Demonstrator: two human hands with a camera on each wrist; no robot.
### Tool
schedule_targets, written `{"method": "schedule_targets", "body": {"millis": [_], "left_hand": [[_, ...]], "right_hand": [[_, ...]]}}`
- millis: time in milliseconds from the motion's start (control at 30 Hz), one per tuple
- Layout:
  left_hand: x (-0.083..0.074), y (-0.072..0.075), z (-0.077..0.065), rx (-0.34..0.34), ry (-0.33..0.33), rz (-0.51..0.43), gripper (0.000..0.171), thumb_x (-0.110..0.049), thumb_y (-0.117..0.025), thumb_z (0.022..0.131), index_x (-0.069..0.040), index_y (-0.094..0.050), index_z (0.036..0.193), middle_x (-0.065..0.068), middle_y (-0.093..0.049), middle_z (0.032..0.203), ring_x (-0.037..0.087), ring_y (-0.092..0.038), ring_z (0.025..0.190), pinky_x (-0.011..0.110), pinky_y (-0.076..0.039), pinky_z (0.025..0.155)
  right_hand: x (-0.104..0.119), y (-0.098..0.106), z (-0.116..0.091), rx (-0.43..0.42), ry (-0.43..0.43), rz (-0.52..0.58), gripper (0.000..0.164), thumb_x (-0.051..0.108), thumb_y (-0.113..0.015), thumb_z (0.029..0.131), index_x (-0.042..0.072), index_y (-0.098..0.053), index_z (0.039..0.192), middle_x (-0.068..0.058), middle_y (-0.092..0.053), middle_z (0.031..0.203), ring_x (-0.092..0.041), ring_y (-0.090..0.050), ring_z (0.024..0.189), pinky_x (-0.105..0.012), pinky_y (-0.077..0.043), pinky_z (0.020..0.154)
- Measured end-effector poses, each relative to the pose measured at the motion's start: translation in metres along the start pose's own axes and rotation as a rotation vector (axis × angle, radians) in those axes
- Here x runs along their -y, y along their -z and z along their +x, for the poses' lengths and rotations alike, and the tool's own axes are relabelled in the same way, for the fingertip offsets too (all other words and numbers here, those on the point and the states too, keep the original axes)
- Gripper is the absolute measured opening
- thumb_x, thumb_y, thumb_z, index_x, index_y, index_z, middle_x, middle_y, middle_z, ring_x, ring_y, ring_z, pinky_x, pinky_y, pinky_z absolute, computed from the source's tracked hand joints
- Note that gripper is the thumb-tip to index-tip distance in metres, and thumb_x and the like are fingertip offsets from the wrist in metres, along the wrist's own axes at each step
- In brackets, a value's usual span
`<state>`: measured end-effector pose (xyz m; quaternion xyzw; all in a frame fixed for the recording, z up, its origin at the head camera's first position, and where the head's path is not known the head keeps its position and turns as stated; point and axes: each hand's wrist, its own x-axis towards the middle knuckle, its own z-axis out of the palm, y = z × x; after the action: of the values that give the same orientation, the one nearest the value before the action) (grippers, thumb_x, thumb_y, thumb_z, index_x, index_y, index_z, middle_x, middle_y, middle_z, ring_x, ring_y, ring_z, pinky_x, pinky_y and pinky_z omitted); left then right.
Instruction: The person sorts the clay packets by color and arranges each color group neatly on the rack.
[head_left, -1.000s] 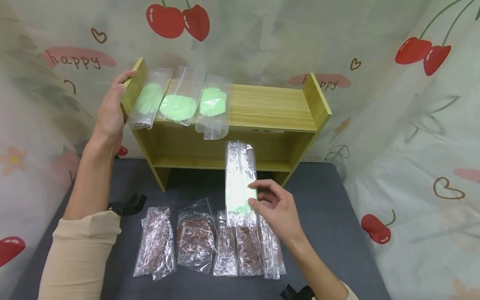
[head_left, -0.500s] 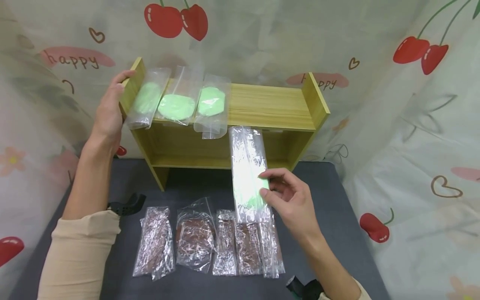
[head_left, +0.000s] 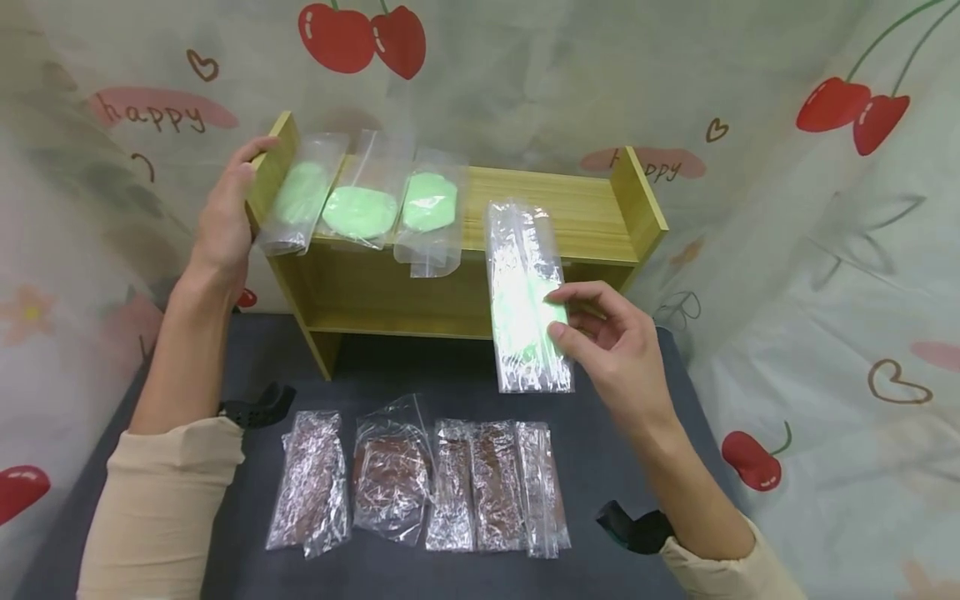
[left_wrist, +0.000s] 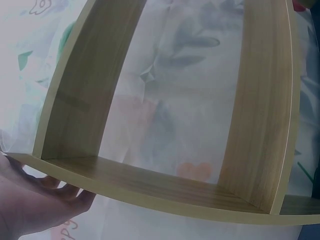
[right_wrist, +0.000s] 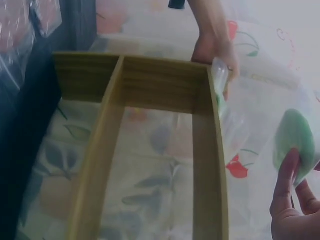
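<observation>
"Beige comes first on the left: a sleeve (head_left: 168,508), a black wrist strap (head_left: 262,407), then the left hand (head_left: 221,217)."

"What is that hand doing?"

"It rests against the outer face of the left end panel (head_left: 270,171) of a pale wooden shelf unit (head_left: 585,208). The fingers are bent, but I cannot tell whether the grip is clamped on the wood."

"And next to the panel?"

"Three clear packets with pale green pieces inside, set on the top from its left end to about the middle. The first packet (head_left: 300,196) lies just beside the panel, the second packet (head_left: 362,212) reaches the front edge, and the third packet (head_left: 430,202) hangs over that edge."

"Below them?"

"A row of brown-filled packets (head_left: 392,483) on the dark tabletop (head_left: 630,467), in front of the shelf unit and well in from the tabletop's right edge. Their plastic is crinkled and glossy."

"Is one packet up in the air?"

"Yes, a green-filled bag (head_left: 525,308). In the head view it crosses the top's front edge, right of the middle; the right wrist view shows its green piece apart from the wood."

"Held how?"

"By the right hand (head_left: 626,350), its grip clamped on the bag, thumb and fingers pinching the right edge. Beyond stands the right end panel (head_left: 639,204)."
</observation>
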<state>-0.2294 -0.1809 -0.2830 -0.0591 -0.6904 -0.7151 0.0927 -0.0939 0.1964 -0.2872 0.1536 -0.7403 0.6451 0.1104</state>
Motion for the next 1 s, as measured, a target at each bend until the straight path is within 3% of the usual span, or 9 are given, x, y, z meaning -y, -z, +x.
{"method": "schedule_targets", "body": {"millis": [233, 600, 800, 1000], "left_hand": [[0.0, 0.0, -0.001, 0.026, -0.027, 0.0, 0.041, -0.035, -0.029, 0.108, -0.026, -0.05, 0.142, 0.005, -0.041, 0.114, 0.016, -0.042, 0.087, 0.025, -0.037, 0.07], [0.003, 0.002, 0.001, 0.026, -0.036, -0.007, 0.041, -0.035, -0.029, 0.108, -0.026, -0.05, 0.142, 0.005, -0.041, 0.113, 0.017, -0.041, 0.087, 0.025, -0.037, 0.07], [0.003, 0.004, 0.002, 0.013, -0.035, 0.006, 0.042, -0.033, -0.028, 0.108, -0.026, -0.05, 0.143, 0.004, -0.041, 0.114, 0.016, -0.041, 0.089, 0.026, -0.037, 0.072], [0.004, 0.001, 0.002, 0.011, -0.038, 0.023, 0.042, -0.033, -0.029, 0.107, -0.027, -0.05, 0.142, 0.004, -0.041, 0.116, 0.016, -0.041, 0.091, 0.027, -0.036, 0.073]], "right_hand": [[0.005, 0.008, 0.024, 0.031, 0.004, -0.073, 0.024, 0.001, -0.067, 0.091, 0.001, -0.065, 0.115, -0.011, -0.063, 0.116, -0.021, -0.056, 0.088, -0.024, -0.047, 0.075], [0.001, 0.021, 0.068, 0.029, -0.088, -0.096, 0.023, 0.01, -0.069, 0.093, 0.005, -0.068, 0.115, -0.009, -0.06, 0.122, -0.022, -0.064, 0.103, -0.025, -0.05, 0.083], [-0.002, 0.022, 0.089, 0.016, -0.153, -0.182, 0.027, 0.017, -0.069, 0.093, 0.008, -0.068, 0.118, -0.006, -0.059, 0.122, -0.022, -0.064, 0.105, -0.027, -0.048, 0.084], [-0.008, 0.022, 0.103, 0.018, -0.185, -0.167, 0.027, 0.016, -0.07, 0.092, 0.007, -0.068, 0.117, -0.006, -0.06, 0.119, -0.022, -0.065, 0.1, -0.031, -0.05, 0.082]]}}
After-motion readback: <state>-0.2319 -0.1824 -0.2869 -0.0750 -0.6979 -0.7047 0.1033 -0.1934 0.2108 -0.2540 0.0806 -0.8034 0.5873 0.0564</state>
